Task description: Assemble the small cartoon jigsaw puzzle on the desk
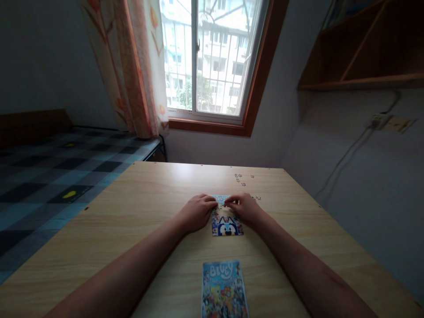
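Observation:
A partly assembled jigsaw puzzle (227, 228) lies flat on the table, with a blue cartoon dog's face at its near end and a light blue strip with lettering at its far end. Bare tabletop shows through a gap in its middle. Along the left edge of the puzzle rests my left hand (198, 213), fingers laid out and fingertips touching the border. My right hand (243, 207) reaches over the right side, thumb and forefinger pinched on a small puzzle piece (225, 204) above the gap. The fingers mostly hide that piece.
Several loose puzzle pieces (240, 176) are scattered beyond the puzzle, and a few (258, 198) lie beside my right wrist. Nearer to me is a colourful picture card (225, 289) marked "Bluey". The wooden table (159, 185) stands between a checked bed (82, 165) and a wall.

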`<state>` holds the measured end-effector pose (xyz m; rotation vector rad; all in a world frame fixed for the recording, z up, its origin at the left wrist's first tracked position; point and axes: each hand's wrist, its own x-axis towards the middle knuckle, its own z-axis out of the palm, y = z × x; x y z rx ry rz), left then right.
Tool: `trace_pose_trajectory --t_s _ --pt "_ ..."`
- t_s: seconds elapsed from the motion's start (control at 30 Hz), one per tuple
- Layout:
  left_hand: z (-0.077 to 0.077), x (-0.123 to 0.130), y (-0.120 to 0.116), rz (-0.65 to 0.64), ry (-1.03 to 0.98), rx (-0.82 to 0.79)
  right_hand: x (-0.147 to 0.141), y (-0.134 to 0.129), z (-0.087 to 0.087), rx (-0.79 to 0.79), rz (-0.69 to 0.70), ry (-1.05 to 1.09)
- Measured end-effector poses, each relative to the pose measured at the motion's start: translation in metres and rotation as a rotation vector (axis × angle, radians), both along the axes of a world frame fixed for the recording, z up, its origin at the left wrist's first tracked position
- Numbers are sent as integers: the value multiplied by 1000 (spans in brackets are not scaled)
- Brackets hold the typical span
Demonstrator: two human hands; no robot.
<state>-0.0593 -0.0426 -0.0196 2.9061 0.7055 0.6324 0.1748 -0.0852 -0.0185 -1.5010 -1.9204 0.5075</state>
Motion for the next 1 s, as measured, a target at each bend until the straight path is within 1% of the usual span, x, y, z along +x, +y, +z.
trace_pose_trajectory --t_s 0.17,0.3,0.43,0.7,0.93,1.0 --pt "1 0 -1 6 -1 -13 -4 1 -8 132 15 -153" --pt "2 0 -2 4 2 -13 -5 3 -11 192 27 -182" --pt "2 1 -2 10 6 -10 -6 2 -13 193 17 -184" --pt "2 0 -2 8 4 -8 -6 -1 -13 202 -52 -240" --pt "3 1 -2 2 8 0 -8 -1 -18 212 -58 -237" --pt "2 1 -1 3 9 2 -7 -1 -17 238 -55 -232"
